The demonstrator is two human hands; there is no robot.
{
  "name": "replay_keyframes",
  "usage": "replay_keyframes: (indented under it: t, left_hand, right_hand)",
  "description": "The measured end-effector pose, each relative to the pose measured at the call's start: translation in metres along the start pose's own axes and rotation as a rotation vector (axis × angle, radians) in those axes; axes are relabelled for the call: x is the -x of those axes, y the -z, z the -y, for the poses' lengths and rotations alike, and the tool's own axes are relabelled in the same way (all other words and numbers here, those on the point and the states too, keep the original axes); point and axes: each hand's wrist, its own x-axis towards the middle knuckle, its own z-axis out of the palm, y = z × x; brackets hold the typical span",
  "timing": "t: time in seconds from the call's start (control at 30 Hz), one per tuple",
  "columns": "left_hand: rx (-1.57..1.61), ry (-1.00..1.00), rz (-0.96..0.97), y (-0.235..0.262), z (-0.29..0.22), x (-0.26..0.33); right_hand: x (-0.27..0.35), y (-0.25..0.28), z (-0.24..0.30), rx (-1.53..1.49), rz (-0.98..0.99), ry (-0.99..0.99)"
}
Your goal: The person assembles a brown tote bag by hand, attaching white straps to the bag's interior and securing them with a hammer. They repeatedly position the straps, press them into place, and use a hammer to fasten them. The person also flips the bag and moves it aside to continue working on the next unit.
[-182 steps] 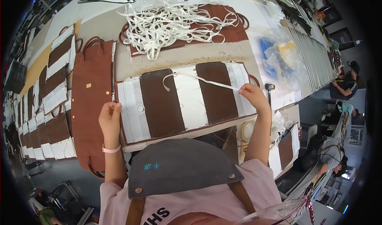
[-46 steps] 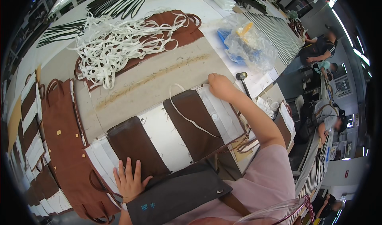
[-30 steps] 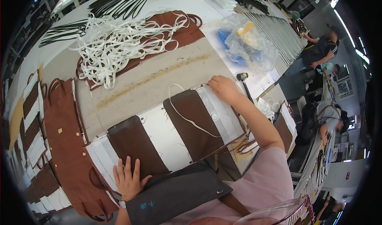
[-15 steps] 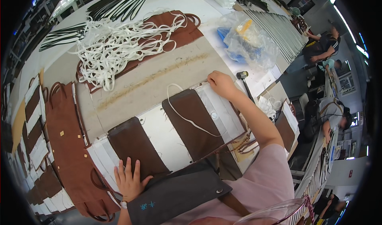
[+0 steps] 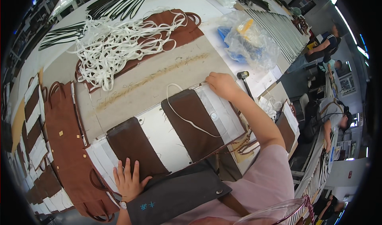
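The panel [image 5: 165, 141] lies flat at the near side of the table, on the grey board [image 5: 191, 76], slightly askew. The person's hands are well apart on it. The left hand [image 5: 129, 183] is spread, palm down, over the lower left end. The right hand [image 5: 223, 85] has its fingers curled at the far right corner; from here I can't tell whether they pinch the edge or just rest there.

What bothers me is the cord [image 5: 193, 125], lying loose across the right half with a loop poking past the far edge. A brushing sleeve could drag it askew, or it could get trapped under a fold. The white band [image 5: 159, 133] has frayed sides, so stray threads might snag. The panel's near edge seems to sit at the table's lip, partly behind the apron [image 5: 179, 195]; leaning in could rumple it unseen. And the hammer [image 5: 242, 75] is close enough to the right forearm that a careless elbow might knock it.

Counting up: one panel, two dark brown patches [image 5: 191, 119] on it, one white band between them, one loose cord, one hammer, one clear plastic bag [image 5: 254, 42]. On the brown bag [image 5: 65, 121] at the left I make out five small yellow squares [image 5: 61, 133]. The heap of white tape [image 5: 123, 42] is too tangled to count, and so are the black strips [image 5: 119, 4].
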Motion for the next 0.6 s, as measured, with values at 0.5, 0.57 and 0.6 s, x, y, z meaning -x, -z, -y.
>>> replay_keyframes:
  t: [0.5,0.57,0.6]
  left_hand:
    - [-0.039,-0.069,0.183,0.008,0.015,0.015]
    - [-0.026,-0.081,0.204,0.007,0.020,0.017]
    - [0.003,-0.086,0.227,0.014,0.019,0.012]
  right_hand:
    - [0.043,0.022,-0.027,-0.219,-0.321,-0.459]
    - [0.074,0.037,-0.038,-0.226,-0.325,-0.580]
    - [0.087,0.053,-0.035,-0.271,-0.268,-0.694]
